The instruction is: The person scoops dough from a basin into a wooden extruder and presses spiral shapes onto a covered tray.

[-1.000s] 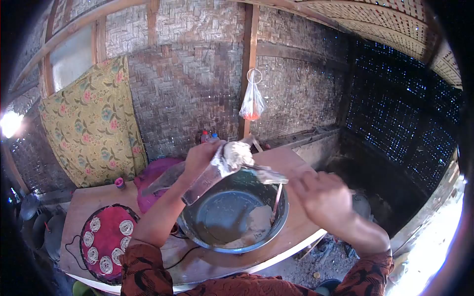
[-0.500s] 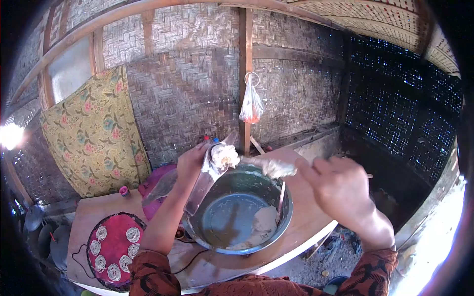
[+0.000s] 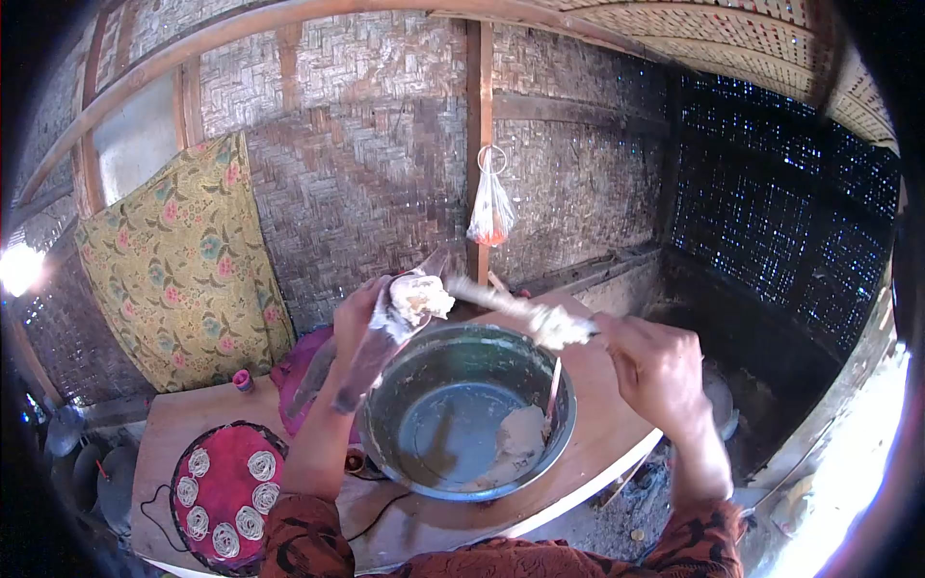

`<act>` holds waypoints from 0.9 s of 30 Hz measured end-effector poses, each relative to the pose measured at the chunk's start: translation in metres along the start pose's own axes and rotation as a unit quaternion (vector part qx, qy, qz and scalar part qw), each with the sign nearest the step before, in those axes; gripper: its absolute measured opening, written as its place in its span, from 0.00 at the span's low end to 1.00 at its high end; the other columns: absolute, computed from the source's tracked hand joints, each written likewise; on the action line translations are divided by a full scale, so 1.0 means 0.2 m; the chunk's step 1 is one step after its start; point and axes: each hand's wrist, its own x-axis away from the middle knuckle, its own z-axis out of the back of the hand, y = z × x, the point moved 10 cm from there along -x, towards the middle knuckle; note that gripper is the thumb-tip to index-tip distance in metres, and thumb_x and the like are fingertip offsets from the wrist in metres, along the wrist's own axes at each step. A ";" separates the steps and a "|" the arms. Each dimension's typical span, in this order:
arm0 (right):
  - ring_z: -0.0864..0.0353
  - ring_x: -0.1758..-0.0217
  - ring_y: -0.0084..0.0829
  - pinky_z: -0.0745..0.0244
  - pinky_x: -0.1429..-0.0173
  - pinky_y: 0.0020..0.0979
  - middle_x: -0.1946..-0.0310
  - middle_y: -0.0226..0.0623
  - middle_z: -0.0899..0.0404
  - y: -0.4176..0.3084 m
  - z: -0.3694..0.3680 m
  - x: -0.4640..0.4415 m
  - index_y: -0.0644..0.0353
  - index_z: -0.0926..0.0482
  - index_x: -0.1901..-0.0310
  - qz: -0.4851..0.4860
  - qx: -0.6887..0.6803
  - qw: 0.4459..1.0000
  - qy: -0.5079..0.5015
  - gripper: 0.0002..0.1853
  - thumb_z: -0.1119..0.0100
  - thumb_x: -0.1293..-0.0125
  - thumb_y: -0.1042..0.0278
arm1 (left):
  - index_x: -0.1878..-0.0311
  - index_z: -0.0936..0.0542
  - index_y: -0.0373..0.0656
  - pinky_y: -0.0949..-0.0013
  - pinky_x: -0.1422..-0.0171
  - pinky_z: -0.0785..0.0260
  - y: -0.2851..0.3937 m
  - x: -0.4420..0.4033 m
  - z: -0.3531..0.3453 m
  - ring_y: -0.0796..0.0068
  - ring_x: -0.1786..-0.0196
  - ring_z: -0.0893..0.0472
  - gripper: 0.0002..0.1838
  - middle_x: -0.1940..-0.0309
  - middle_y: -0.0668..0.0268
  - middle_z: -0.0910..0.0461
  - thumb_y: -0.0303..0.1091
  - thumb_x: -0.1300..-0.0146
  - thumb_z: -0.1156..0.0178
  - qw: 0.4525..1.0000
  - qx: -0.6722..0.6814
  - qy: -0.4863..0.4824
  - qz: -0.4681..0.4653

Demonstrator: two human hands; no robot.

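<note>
My left hand point(image 3: 356, 313) is wrapped round a tube-like holder point(image 3: 371, 361), whose open end is heaped with pale dough point(image 3: 422, 297). To the right, my right hand point(image 3: 655, 361) grips a stick-like tool point(image 3: 489, 298) with pale dough clinging to it near my fingers. The tool's far end is close to the heaped dough. Both hands are above the rim of a large metal basin point(image 3: 393, 485). Inside the basin a flat patch of dough point(image 3: 521, 431) lies at the right, beside a thin stick point(image 3: 552, 390) leaning on the wall.
The basin stands on a wooden table point(image 3: 597, 405). At the left is a round red tray point(image 3: 226, 482) with several coiled noodle-like nests. A small pink container point(image 3: 242, 380) sits behind it. A plastic bag point(image 3: 491, 212) hangs from the post, and a floral cloth point(image 3: 188, 265) hangs at the left.
My left hand and the holder have moved left and slightly down. The tool in my right hand has shifted and tilted, with its far end now higher beside the dough.
</note>
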 end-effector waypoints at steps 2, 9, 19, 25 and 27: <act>0.20 0.73 0.40 0.25 0.69 0.33 0.71 0.44 0.21 0.22 -0.14 0.11 0.64 0.22 0.56 -0.149 -0.222 0.941 0.209 0.11 0.46 0.42 0.80 | 0.57 0.21 0.45 0.68 0.51 0.27 0.18 -0.03 0.09 0.69 0.58 0.19 0.18 0.61 0.64 0.19 0.37 0.52 0.31 0.995 -0.081 0.015 -0.054; 0.21 0.68 0.37 0.26 0.60 0.33 0.64 0.50 0.22 -0.03 -0.60 0.03 0.64 0.33 0.39 -0.267 -0.446 0.844 0.129 0.21 0.54 0.35 0.80 | 0.57 0.21 0.45 0.64 0.52 0.26 0.32 -0.02 -0.08 0.61 0.59 0.18 0.23 0.63 0.61 0.18 0.45 0.56 0.29 0.999 0.018 0.004 -0.035; 0.22 0.72 0.34 0.26 0.65 0.32 0.68 0.47 0.20 -0.04 -0.74 0.18 0.63 0.26 0.45 -0.278 -0.503 0.816 -0.060 0.16 0.50 0.34 0.75 | 0.62 0.21 0.46 0.65 0.62 0.28 0.00 -0.06 0.05 0.57 0.65 0.19 0.20 0.69 0.59 0.20 0.41 0.60 0.30 0.993 -0.099 0.065 0.005; 0.24 0.67 0.30 0.27 0.57 0.30 0.64 0.49 0.19 0.00 -0.79 0.09 0.65 0.26 0.46 -0.244 -0.516 0.820 0.039 0.15 0.48 0.34 0.75 | 0.56 0.24 0.51 0.58 0.62 0.27 0.03 -0.04 -0.06 0.56 0.61 0.20 0.11 0.62 0.63 0.21 0.39 0.42 0.46 0.989 -0.149 0.002 -0.012; 0.33 0.73 0.19 0.34 0.69 0.23 0.73 0.30 0.28 -0.09 -0.79 0.10 0.63 0.29 0.41 -0.206 -0.544 0.813 0.013 0.17 0.52 0.30 0.72 | 0.59 0.25 0.50 0.57 0.62 0.27 0.02 -0.06 -0.04 0.55 0.62 0.20 0.10 0.63 0.63 0.21 0.40 0.42 0.46 0.991 -0.135 -0.011 0.000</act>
